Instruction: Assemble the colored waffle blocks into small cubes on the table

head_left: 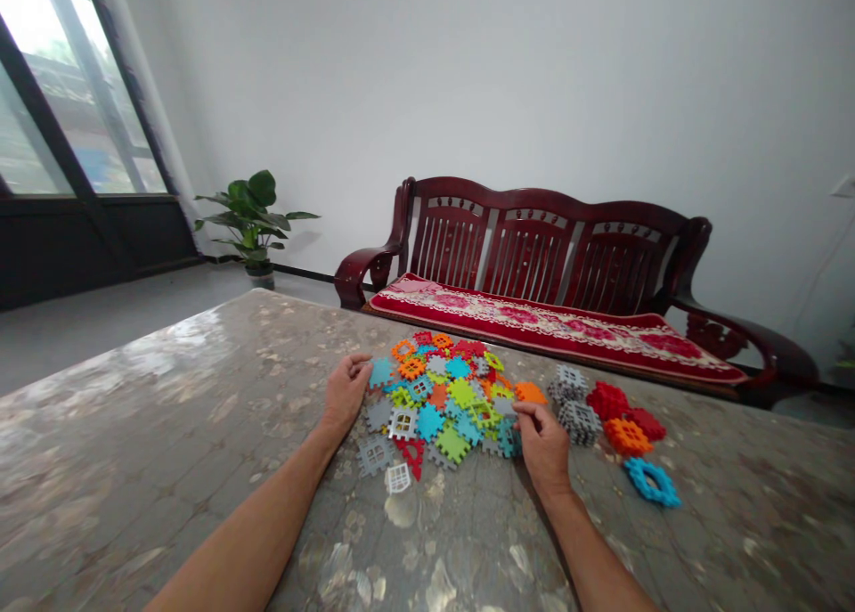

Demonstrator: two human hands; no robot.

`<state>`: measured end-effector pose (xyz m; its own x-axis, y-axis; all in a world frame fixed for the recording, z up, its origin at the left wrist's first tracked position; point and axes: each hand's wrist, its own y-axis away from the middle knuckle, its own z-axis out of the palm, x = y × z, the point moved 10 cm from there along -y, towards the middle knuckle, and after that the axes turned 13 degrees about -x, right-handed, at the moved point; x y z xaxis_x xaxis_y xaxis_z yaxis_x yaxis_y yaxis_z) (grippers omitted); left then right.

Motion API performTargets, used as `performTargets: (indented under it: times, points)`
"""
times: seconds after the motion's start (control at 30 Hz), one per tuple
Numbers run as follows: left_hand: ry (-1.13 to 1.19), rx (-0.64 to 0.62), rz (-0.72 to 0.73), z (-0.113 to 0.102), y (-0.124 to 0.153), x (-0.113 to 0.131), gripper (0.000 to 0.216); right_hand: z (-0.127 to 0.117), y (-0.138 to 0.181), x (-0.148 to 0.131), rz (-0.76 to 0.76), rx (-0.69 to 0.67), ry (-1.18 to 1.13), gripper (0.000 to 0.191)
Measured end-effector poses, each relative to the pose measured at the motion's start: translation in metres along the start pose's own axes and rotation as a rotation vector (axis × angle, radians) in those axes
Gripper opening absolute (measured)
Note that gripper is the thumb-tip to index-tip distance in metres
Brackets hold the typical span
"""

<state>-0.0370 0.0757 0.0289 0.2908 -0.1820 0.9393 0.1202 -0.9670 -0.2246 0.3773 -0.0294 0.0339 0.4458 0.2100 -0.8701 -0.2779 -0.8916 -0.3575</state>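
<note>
A loose heap of plastic interlocking tiles (460, 393) in blue, green, orange, red and grey lies on the table between my hands. At its left edge, my left hand (346, 389) has its fingertips closed at the side of a light blue tile (380, 372). On the right side of the heap, my right hand (544, 443) pinches with thumb and forefinger at the edge of a grey tile (504, 406). Its other fingers are curled under and partly hidden. A white window-frame piece (397, 478) lies at the near edge of the heap, beside a red triangular piece (411, 456).
Right of my right hand stand grey tile stacks (578, 422), red stacks (607, 400), an orange stack (628, 436) and a blue stack (652, 482). A patterned cloth covers the table (166, 434). Beyond it are a wooden bench (527, 238) and a potted plant (257, 220).
</note>
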Motion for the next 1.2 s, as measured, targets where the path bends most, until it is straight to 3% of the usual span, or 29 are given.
performTargets:
  times: [0.27,0.47,0.67,0.97,1.2]
  points:
    - [0.010,-0.045,0.001,0.003,0.001,0.005,0.047,0.000,-0.001,0.005,0.023,0.004,-0.015,0.026]
    - [0.041,-0.158,0.026,0.016,0.003,0.010,0.048,0.000,-0.001,0.007,0.029,0.005,-0.019,0.027]
    - [0.099,-0.167,0.015,0.019,0.002,0.009,0.052,-0.002,0.000,0.004,0.019,0.015,-0.016,0.027]
    - [0.228,-0.333,0.023,0.042,0.005,0.011,0.059,-0.002,0.001,0.003,0.013,0.031,-0.015,0.028]
    - [0.260,-0.330,0.000,0.044,0.005,0.011,0.061,0.003,0.003,-0.011,-0.072,-0.015,0.103,0.027]
